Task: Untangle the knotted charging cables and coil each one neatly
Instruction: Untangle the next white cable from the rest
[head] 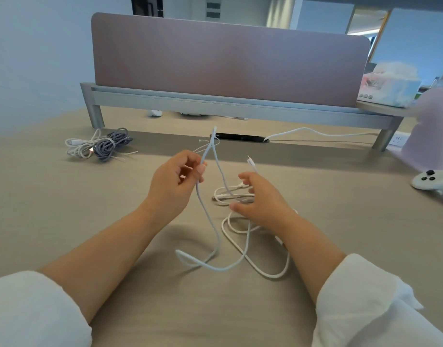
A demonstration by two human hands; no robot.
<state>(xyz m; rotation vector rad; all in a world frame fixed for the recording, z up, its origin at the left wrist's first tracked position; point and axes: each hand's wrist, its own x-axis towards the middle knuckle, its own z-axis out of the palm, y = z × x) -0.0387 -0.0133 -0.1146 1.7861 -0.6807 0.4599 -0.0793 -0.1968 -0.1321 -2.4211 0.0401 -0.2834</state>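
Observation:
A pale blue charging cable (215, 236) rises off the desk, folded over in a tall loop above my left hand (176, 182), which pinches it between thumb and fingers. From there it runs down to a loop lying on the desk in front of me. My right hand (259, 199) hovers with spread, relaxed fingers over a loose white cable (260, 270); a strand with a small plug (250, 162) sticks up beside its fingers, and whether they hold it cannot be told. The blue and white cables cross under my right hand.
At the far left lies a bundle of grey braided cable (107, 146) and white cable (79, 146). A pink partition on a grey riser (230, 103) spans the back. Another white cable (315, 132) comes from a desk slot. A white game controller (433, 182) sits at the right edge.

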